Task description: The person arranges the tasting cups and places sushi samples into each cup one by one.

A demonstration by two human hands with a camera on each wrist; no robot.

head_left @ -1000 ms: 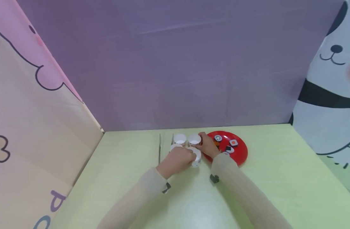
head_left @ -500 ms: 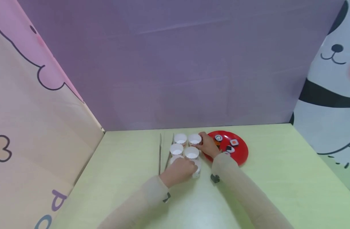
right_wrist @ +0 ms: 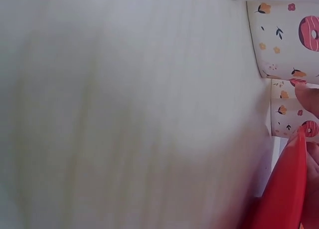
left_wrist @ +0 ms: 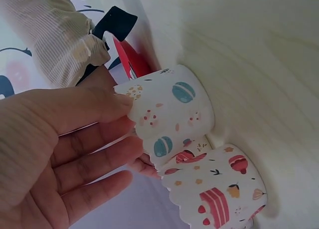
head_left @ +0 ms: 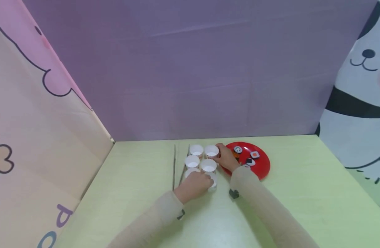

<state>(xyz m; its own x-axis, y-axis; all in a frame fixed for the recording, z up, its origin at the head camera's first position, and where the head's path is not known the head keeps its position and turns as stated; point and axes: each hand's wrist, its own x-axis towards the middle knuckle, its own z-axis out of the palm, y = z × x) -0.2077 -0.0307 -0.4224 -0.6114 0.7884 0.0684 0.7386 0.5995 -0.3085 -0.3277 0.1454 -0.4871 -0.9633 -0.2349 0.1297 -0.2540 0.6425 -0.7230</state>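
In the head view, white paper baking cups stand close together in two columns. My left hand pinches the rim of the front right baking cup, which has teal macarons printed on it; thumb outside, fingers partly hidden behind it. Beside it stands a baking cup with a cake print. My right hand holds the back right baking cup between thumb and fingers. Between the two held cups sits the middle right baking cup. The front left baking cup is partly covered by my left hand.
Right of the cups lies a red plate with several small sushi-like pieces, partly under my right wrist. Two thin sticks lie to the left, a straight stick and a slanted stick alongside the cups. A purple backdrop rises behind the table.
My left hand has moved toward me with its baking cup, baring the middle row, then shifted the cup slightly left. My right hand has stayed at the back right cup.
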